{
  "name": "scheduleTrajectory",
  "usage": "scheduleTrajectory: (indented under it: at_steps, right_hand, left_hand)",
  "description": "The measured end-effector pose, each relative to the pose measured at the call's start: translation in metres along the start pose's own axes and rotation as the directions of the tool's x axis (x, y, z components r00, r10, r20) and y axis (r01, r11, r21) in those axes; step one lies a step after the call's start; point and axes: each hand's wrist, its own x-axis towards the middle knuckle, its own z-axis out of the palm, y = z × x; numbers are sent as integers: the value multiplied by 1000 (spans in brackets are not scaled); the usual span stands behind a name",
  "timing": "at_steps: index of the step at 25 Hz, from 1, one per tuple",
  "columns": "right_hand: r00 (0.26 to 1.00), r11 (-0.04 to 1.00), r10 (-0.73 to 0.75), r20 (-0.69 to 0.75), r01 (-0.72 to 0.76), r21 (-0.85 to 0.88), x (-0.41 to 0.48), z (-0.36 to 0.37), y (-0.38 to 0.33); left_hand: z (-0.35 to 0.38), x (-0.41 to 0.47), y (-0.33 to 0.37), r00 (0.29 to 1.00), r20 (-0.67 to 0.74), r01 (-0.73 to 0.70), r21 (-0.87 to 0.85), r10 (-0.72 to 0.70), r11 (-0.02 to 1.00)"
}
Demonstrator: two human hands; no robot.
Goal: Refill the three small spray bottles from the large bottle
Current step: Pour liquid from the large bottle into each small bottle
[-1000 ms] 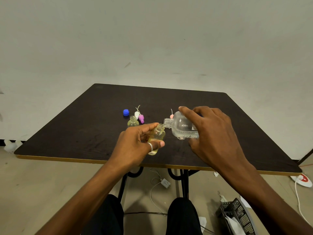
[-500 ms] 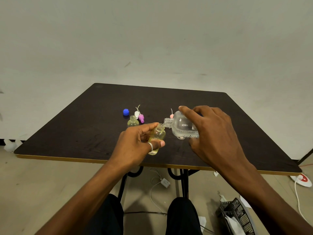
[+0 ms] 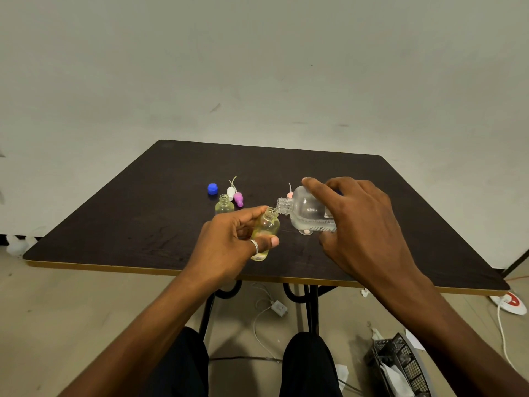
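Note:
My right hand (image 3: 360,224) grips the large clear bottle (image 3: 307,212), tipped on its side with its open neck pointing left. That neck touches the mouth of a small yellowish bottle (image 3: 264,233), which my left hand (image 3: 229,247) holds slightly tilted above the dark table (image 3: 128,224). A second small bottle (image 3: 224,205) stands open on the table behind my left hand. A third small bottle (image 3: 305,231) is only partly visible under the large one. White (image 3: 230,191), purple (image 3: 238,198) and pink (image 3: 290,194) spray tops lie near the bottles.
A blue cap (image 3: 212,188) rests at the back left of the group. Under the table are its black legs, a white charger with cable (image 3: 278,306), a black crate (image 3: 399,365) and a white plug board (image 3: 511,303) on the floor at right.
Both hands hold almost the same pose. The large bottle stays tipped against the small bottle's mouth; no clear movement shows.

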Motion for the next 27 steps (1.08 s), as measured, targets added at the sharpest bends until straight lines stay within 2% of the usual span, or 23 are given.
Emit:
scheduleTrajectory:
  at_steps: [27]
  right_hand:
    - [1000,1000,-4,-22,4,0,0,-1,0]
  left_hand:
    - [0,0,-2,1000,4,0,-8,0,1000]
